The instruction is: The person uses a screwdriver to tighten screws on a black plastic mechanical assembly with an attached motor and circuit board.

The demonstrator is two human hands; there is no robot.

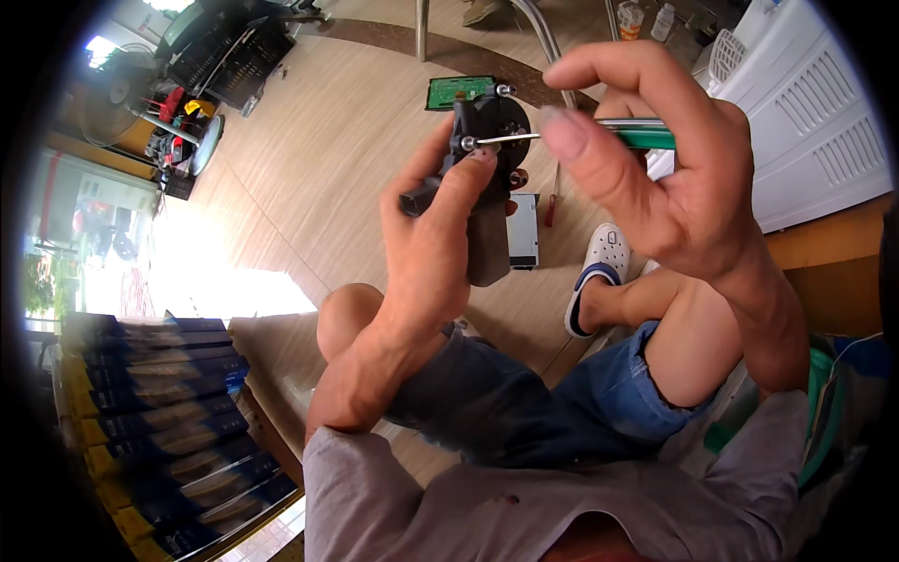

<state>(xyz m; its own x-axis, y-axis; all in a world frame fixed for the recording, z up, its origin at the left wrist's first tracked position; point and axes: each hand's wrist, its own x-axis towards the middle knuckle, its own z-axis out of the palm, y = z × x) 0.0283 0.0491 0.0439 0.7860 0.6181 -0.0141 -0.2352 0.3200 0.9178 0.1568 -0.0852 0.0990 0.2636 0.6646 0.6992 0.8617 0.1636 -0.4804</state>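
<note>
lap: person was seated, knees bent under blue shorts point(524, 412); nothing was held under the work, so a dropped part would've landed on lap or floor.
left hand point(426, 253): was clenched round a dark motor unit point(487, 178), raised in front of the chest, thumb & forefinger pinched near the round face. Unit was gripped low on its body only; a judged risk was twist in the palm if torque was applied hard.
right hand point(646, 159): was wrapped on a green-handled screwdriver point(599, 137), forefinger arched over, thumb pressed on the shaft. Grip looked fingertip-light, so slip was thought likely.
tip: shaft was laid approx. level, tip met at a small screw point(466, 143) on the unit's upper left edge, just beside the left fingertip. If the tip cammed out it could've been driven into that finger. Whether the tip was seated in the head couldn't be told.
screw: small, shiny; if backed right out it could've been lost on the floor.
floor point(328, 159): pale wood-look planks; a silver box point(523, 229) and a red-handled driver point(551, 208) were seen lying below the hands, a green circuit board point(459, 91) further off. A dropped unit could've struck these.
foot: a white clog point(599, 272) was worn, near the box.
left edge: stacked dark & yellow cartons point(159, 412) were seen, well apart from the work.
far: a floor fan point(122, 94) & black crates point(229, 51) were seen at the back, no bearing on the risk.
</note>
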